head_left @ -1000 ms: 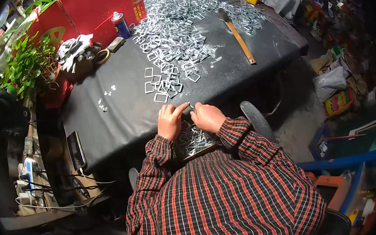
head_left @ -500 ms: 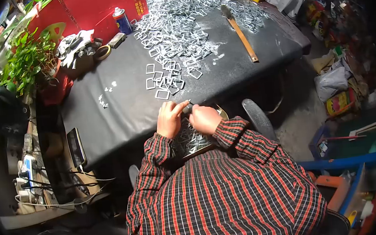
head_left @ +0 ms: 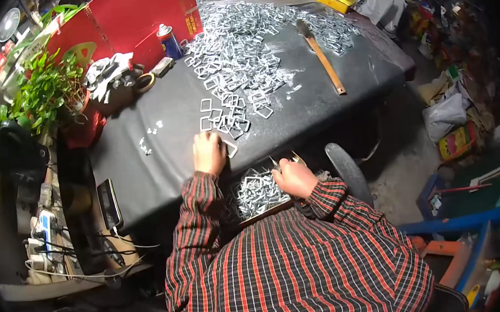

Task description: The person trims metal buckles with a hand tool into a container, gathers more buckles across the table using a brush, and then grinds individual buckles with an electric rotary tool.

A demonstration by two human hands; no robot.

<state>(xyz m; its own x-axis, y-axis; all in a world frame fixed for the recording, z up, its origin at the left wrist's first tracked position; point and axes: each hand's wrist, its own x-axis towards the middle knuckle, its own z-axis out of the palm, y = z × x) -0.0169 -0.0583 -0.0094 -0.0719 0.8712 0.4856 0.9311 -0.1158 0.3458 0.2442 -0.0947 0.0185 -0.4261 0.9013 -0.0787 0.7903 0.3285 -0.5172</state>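
My left hand (head_left: 209,153) is on the near part of the black table, fingers curled down at a rectangular metal ring (head_left: 231,149) by its thumb side. Just beyond lie several loose rings of the same kind (head_left: 232,112). My right hand (head_left: 296,178) is closed around a small tool with a thin dark tip (head_left: 275,163); most of it is hidden in the fist. Beneath that hand, at my lap, a tray holds a heap of small shiny metal pieces (head_left: 258,192).
A large pile of metal rings (head_left: 244,33) covers the back of the table (head_left: 160,158). A wooden-handled brush (head_left: 327,67) lies at right. Left are a spray can (head_left: 169,41), tape roll (head_left: 145,82), gloves (head_left: 107,76), phone (head_left: 109,204) and small white bits (head_left: 144,146).
My hands have parted: the left reached forward and left onto the table, the right drew back over the tray with the tool. The nearest ring has shifted towards me. The view tilted slightly.
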